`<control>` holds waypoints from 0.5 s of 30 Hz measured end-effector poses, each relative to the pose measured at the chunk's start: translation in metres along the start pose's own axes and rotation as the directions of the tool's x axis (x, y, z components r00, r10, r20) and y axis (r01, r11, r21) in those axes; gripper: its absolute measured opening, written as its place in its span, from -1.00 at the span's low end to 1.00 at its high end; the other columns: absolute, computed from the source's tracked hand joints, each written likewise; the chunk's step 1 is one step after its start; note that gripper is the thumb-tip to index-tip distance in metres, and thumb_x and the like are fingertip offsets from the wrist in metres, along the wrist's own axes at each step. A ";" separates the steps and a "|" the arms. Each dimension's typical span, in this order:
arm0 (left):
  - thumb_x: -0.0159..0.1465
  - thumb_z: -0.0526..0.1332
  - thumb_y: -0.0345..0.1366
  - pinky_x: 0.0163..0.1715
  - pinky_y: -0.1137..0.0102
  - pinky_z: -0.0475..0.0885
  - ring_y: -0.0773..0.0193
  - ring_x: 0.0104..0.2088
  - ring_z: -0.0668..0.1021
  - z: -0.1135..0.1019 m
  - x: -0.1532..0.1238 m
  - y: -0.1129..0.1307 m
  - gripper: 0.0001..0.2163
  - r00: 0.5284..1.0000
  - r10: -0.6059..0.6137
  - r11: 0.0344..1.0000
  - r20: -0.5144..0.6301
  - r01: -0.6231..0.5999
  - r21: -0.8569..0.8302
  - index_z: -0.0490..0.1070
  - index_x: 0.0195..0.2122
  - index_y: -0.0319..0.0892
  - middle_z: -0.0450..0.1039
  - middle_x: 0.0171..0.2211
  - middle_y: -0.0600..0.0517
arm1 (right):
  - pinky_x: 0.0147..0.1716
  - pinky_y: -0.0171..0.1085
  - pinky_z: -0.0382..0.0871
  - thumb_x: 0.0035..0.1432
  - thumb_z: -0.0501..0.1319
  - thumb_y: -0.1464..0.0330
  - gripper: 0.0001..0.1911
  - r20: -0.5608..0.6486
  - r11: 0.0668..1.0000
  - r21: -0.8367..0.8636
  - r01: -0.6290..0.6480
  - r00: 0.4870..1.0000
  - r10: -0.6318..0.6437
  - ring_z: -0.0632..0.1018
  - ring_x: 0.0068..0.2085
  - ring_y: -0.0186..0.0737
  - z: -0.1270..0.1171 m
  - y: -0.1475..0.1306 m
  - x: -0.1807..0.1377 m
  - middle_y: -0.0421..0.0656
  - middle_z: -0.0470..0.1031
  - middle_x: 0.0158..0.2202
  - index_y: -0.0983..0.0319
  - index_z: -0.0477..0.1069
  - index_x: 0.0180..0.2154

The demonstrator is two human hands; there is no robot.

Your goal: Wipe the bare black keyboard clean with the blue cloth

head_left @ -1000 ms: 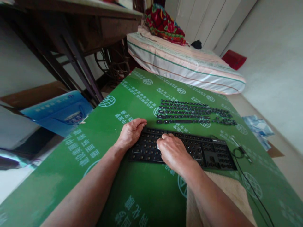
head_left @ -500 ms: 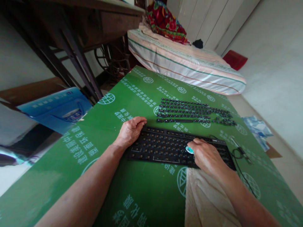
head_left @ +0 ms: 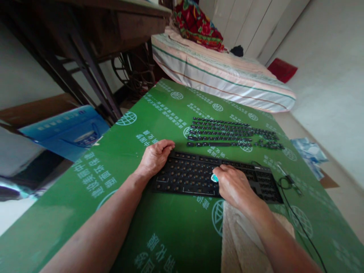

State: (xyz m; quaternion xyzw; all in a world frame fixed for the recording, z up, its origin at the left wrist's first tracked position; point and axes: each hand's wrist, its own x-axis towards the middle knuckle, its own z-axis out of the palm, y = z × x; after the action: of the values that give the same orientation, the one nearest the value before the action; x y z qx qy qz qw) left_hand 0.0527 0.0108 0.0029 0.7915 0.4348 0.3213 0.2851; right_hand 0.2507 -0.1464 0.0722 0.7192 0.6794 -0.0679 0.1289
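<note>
In the head view, we have the keyboard (head_left: pixel 187 172) on the green surface (head_left: pixel 173 227), its far-left corner at our left hand (head_left: pixel 156 157) and its middle-right part beneath our right hand (head_left: pixel 234 184). Our left hand is curled closed, though we cannot tell whether it grips the edge, while our right, palm down, pinches a small white-and-teal piece (head_left: pixel 214 178) at the keyboard. Beside the surface hangs or stands a blue bag (head_left: pixel 68 127), its contents hidden from us.

Keyboard base (head_left: pixel 196 175), on table (head_left: pixel 170 227); from it: keycap rows (head_left: pixel 222 133), 12 to 1 o'clock; towel (head_left: pixel 241 231), 5 o'clock; bed (head_left: pixel 216 72), beyond table, 12 o'clock; carrier bag (head_left: pixel 65 125), 10 o'clock.
</note>
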 end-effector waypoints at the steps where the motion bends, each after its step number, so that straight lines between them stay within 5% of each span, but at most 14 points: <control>1: 0.22 0.04 -0.16 -0.09 0.37 0.42 0.23 -0.21 0.56 0.000 0.000 0.000 -0.72 1.000 -0.001 1.000 0.000 0.001 -0.001 0.49 -0.23 -0.14 0.57 -0.21 0.01 | -0.18 -0.29 0.24 0.11 0.03 0.59 -0.71 0.004 1.000 0.001 -0.005 1.000 0.005 0.49 -0.13 -0.17 -0.001 0.001 0.000 -0.04 0.50 -0.20 0.26 0.43 -0.21; 15: 0.22 0.04 -0.20 -0.10 0.38 0.43 0.24 -0.22 0.56 0.001 -0.001 0.000 -0.74 1.000 -0.002 1.000 -0.002 0.002 -0.013 0.48 -0.23 -0.12 0.57 -0.23 0.04 | -0.21 -0.28 0.25 0.07 0.06 0.57 -0.76 -0.022 0.999 0.004 -0.042 0.999 0.042 0.51 -0.15 -0.15 0.000 -0.009 0.004 -0.06 0.52 -0.24 0.25 0.45 -0.29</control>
State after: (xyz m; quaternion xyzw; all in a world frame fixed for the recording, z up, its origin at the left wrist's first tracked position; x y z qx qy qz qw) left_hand 0.0531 0.0094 0.0022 0.7889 0.4338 0.3244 0.2901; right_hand 0.2425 -0.1425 0.0704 0.7343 0.6653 -0.0582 0.1216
